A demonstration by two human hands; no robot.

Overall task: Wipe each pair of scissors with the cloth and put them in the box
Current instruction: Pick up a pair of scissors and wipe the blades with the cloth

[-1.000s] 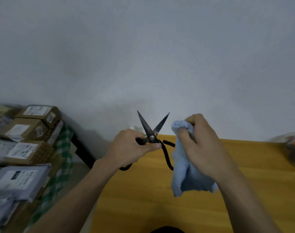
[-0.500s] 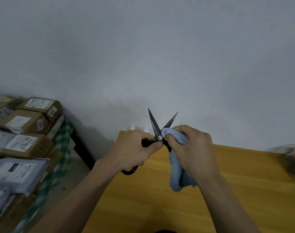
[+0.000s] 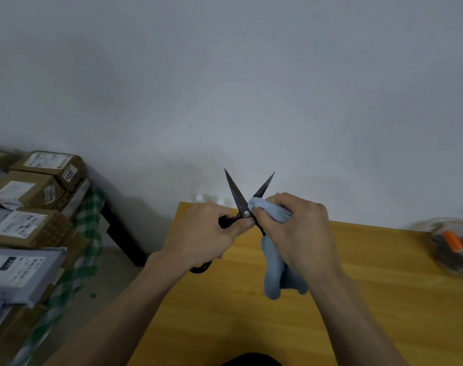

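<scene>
A pair of black scissors (image 3: 235, 192) stands blades-up and spread open above the far left corner of the wooden table (image 3: 370, 299). My left hand (image 3: 206, 233) grips its handles, one black loop showing below the palm. My right hand (image 3: 299, 233) holds a light blue cloth (image 3: 275, 276) bunched over the base of the right blade, beside the pivot screw; the rest of the cloth hangs down under that hand. A clear container (image 3: 452, 247) at the right edge holds dark items and one with an orange handle.
Left of the table, several cardboard parcels (image 3: 35, 186) and grey mailer bags (image 3: 16, 270) are stacked on a green checked cloth (image 3: 90, 223). A plain grey wall stands right behind the table. A dark shape shows at the bottom edge.
My right hand brought the cloth from beside the scissors onto the right blade near the pivot. The view tilted upward a little; the scissors stay spread open in my left hand.
</scene>
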